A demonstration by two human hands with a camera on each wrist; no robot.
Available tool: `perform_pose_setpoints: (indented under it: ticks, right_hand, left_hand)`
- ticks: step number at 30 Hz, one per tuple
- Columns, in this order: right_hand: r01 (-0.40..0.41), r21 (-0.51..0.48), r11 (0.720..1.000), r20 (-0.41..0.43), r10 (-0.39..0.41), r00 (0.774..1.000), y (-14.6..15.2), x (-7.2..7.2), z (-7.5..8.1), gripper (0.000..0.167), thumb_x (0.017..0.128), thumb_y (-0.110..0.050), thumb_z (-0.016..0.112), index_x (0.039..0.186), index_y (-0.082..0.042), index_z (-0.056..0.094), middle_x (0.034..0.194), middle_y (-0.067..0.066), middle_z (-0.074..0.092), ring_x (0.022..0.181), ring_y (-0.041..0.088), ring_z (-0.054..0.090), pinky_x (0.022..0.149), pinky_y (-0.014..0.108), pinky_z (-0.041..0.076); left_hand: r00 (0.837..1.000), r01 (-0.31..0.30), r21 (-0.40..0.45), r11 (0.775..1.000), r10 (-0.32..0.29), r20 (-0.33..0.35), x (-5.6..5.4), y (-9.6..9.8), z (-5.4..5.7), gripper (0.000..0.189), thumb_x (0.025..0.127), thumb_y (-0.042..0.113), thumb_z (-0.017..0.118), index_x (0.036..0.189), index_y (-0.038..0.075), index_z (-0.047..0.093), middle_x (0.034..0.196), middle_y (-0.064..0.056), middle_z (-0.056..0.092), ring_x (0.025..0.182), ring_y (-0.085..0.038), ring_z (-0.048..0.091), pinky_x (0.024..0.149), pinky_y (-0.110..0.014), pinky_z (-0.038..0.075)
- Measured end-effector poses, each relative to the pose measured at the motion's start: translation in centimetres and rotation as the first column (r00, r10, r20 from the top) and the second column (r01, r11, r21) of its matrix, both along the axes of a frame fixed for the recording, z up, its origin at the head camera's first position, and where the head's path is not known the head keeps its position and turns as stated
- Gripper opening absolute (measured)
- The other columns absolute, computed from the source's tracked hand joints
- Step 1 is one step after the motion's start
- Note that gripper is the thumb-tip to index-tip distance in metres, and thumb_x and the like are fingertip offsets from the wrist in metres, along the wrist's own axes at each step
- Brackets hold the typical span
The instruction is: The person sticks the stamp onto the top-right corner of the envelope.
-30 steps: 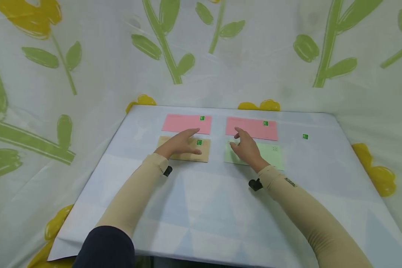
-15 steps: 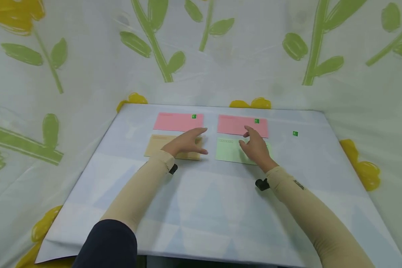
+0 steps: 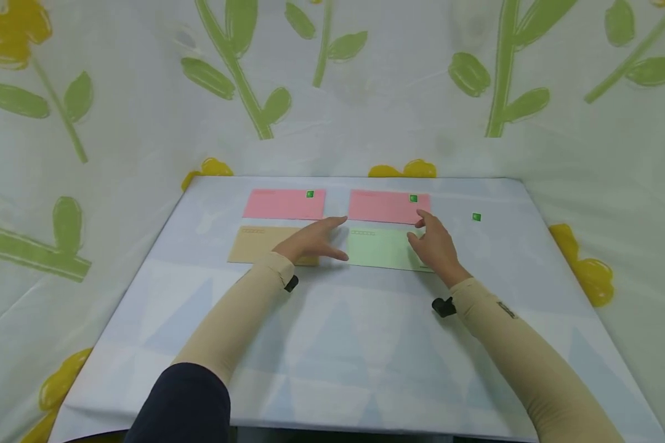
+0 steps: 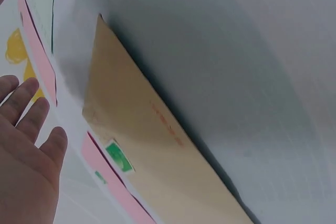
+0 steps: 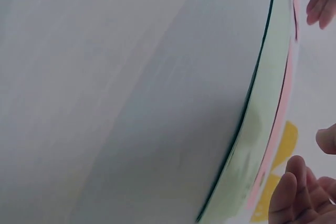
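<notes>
In the head view my left hand is over the right end of a tan envelope, fingers extended and thumb apart, holding nothing. The left wrist view shows a green stamp on that envelope. My right hand is above the right end of a light green envelope and hides that end. Its fingers are relaxed and slightly bent, with no object visible between them. To its right, a small green stamp lies by itself on the table.
Behind, a pink envelope and a second pink envelope lie flat, each with a green stamp at its upper right. All rest on a pale table patterned with blue triangles. A flower-printed curtain surrounds the table.
The head view has turned rightward, so the scene shifts left. Both hands have moved right over the envelopes, uncovering more of the tan and light green ones.
</notes>
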State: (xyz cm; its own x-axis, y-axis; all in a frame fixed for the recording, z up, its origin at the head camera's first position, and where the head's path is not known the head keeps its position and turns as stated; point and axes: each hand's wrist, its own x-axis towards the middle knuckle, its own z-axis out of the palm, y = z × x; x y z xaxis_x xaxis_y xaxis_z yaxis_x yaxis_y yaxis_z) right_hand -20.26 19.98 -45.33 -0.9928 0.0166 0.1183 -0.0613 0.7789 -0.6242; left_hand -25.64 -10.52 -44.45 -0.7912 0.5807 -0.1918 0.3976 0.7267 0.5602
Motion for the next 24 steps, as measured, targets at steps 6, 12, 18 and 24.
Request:
perform_pose_setpoints:
  ticks: [6,12,18,24]
  right_hand:
    - [0.055,-0.004,0.998,0.016,-0.055,0.998,2.3,0.0,-0.7,0.064,0.1,-0.019,0.06,0.155,-0.001,0.034,0.129,0.019,0.056,0.092,0.03,0.055,0.081,0.042,0.05]
    - [0.09,-0.008,0.996,0.02,-0.09,0.996,4.0,-0.3,-0.9,0.065,0.1,-0.017,0.06,0.156,0.002,0.032,0.129,0.021,0.057,0.092,0.032,0.055,0.082,0.044,0.049]
    - [0.14,0.002,0.99,0.078,-0.139,0.987,5.5,-0.3,-1.0,0.066,0.101,-0.017,0.058,0.158,0.0,0.028,0.134,0.021,0.055,0.095,0.032,0.054,0.082,0.043,0.049]
    - [0.159,0.006,0.987,0.068,-0.159,0.985,7.3,-0.3,-0.8,0.066,0.1,-0.017,0.058,0.157,0.003,0.03,0.134,0.024,0.054,0.098,0.035,0.055,0.087,0.049,0.049]
  left_hand:
    - [1.0,0.02,-0.031,0.999,-0.02,0.003,0.2,1.5,-0.5,0.108,0.08,0.044,0.087,0.164,0.018,0.023,0.168,0.0,0.023,0.155,-0.02,0.018,0.127,-0.036,0.017]
    - [0.999,0.025,-0.069,0.997,-0.027,-0.035,0.1,2.1,-0.9,0.11,0.078,0.046,0.087,0.163,0.016,0.024,0.168,-0.001,0.025,0.155,-0.019,0.02,0.126,-0.036,0.02]
    - [0.999,0.025,-0.086,0.996,-0.028,-0.039,-0.1,2.4,-1.3,0.113,0.077,0.048,0.088,0.163,0.015,0.024,0.168,-0.001,0.025,0.154,-0.019,0.021,0.125,-0.035,0.022]
    - [0.999,0.022,-0.088,0.996,-0.025,-0.035,-0.2,2.3,-1.7,0.111,0.078,0.048,0.087,0.163,0.014,0.024,0.168,0.0,0.023,0.155,-0.019,0.02,0.125,-0.034,0.021]
